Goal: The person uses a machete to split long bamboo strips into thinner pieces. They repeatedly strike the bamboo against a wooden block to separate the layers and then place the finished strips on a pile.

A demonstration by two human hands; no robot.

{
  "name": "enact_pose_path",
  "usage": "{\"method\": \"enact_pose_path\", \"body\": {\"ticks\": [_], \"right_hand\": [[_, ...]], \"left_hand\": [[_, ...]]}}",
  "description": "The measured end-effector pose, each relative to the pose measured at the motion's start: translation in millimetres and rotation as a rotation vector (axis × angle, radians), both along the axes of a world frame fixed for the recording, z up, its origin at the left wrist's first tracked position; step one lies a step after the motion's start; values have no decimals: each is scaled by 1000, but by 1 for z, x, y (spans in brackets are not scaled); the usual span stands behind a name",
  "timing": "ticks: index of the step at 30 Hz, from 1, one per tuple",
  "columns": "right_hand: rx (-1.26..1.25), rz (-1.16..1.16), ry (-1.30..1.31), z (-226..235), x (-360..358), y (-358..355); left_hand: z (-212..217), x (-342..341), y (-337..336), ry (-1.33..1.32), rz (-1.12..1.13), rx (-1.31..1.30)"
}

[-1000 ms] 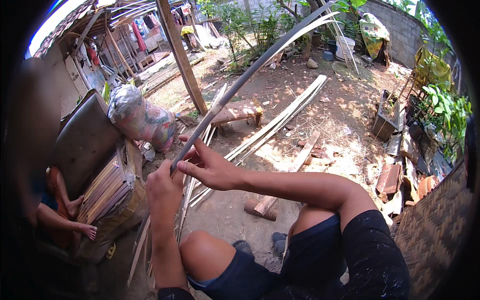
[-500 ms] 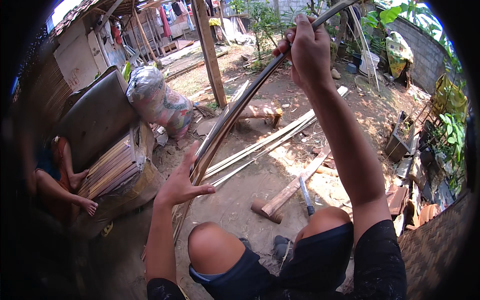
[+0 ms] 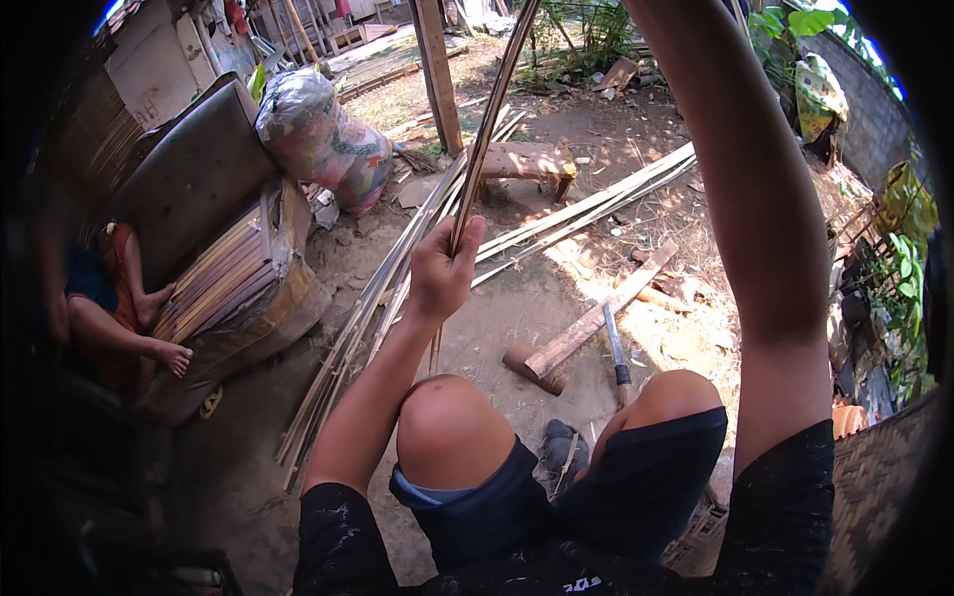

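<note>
My left hand [image 3: 443,276] is closed round a long, dark bamboo strip [image 3: 490,114], its thumb pressed along the top. The strip rises from my fist past the upper edge of the view, and a thin end hangs below toward my left knee. My right forearm [image 3: 760,189] reaches up and out at the top, so that hand is hidden. Left of my left arm, a bundle of pale split strips [image 3: 363,318] lies on the ground. More pale strips [image 3: 606,204] run off to the right beyond it.
Before my knees, a plank [image 3: 606,310] rests on a short round log [image 3: 532,368], beside a long blade with a dark handle [image 3: 616,348]. Farther off stand a low wooden bench [image 3: 527,161], a post [image 3: 435,74] and a stuffed sack [image 3: 323,139]. Another person's bare legs [image 3: 124,338] show by a worn sofa [image 3: 194,164].
My left hand has gone from open beside the strip to closed round it, moving up and right. My right hand has risen out of view. The strip stands steeper.
</note>
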State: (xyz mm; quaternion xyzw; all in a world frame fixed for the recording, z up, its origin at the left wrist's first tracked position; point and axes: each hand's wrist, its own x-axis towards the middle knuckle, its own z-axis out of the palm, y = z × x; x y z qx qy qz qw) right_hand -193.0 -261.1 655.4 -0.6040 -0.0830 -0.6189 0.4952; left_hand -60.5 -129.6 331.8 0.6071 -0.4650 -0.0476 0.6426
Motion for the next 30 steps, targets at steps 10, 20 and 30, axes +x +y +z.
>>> {"method": "enact_pose_path", "body": {"ticks": [10,20,30], "right_hand": [[-68,-268,-7,-83,72,20],[-20,-127,-40,-81,102,39],[259,434,30,-96,60,36]], "left_hand": [[-20,17,19,108,-4,120],[-35,23,36,134,56,80],[-1,32,102,-3,-207,87]]}}
